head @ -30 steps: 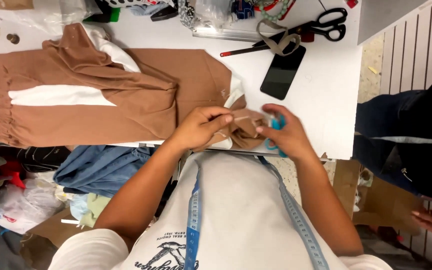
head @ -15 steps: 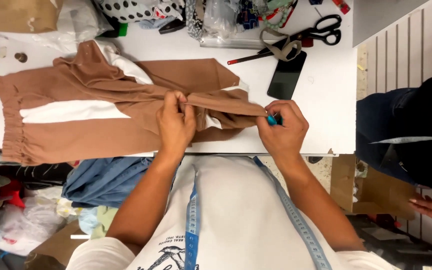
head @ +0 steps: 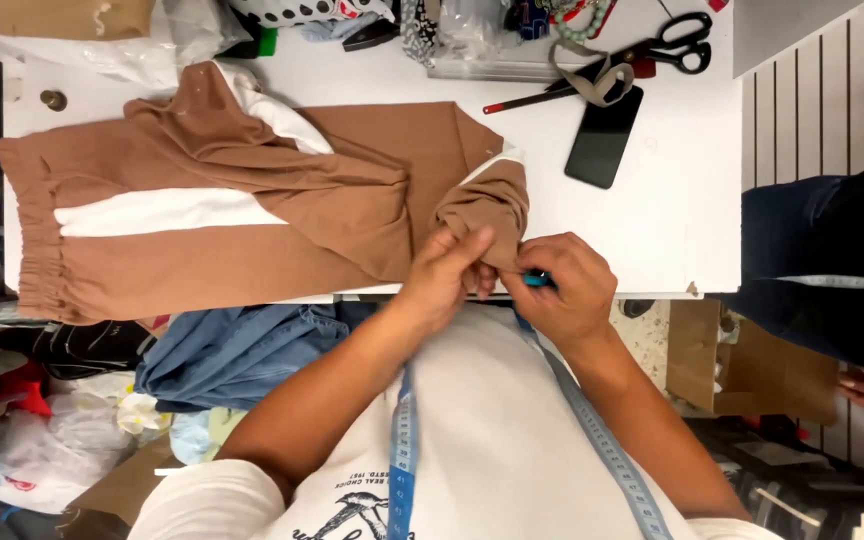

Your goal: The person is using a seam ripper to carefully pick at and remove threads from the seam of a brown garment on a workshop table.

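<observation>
Brown trousers (head: 252,215) with a white side stripe lie flat across a white table (head: 672,200), waistband at the left. My left hand (head: 447,275) pinches the bunched brown cuff (head: 487,205) at the table's near edge. Touching that same cuff, my right hand (head: 567,290) grips a small teal-handled tool (head: 537,279); its tip is hidden in the fabric. A blue measuring tape (head: 402,450) hangs around my neck over a white shirt.
A black phone (head: 604,137), a red pencil (head: 532,98), black scissors (head: 672,45) and bags sit at the table's far side. Blue denim (head: 242,350) and bags pile at lower left. Another person in dark clothes (head: 832,260) stands at right, beside a cardboard box (head: 752,360).
Both hands have drawn the cuff toward the table's near edge and bunched it up. My left hand has shifted from the flat trouser leg onto the cuff.
</observation>
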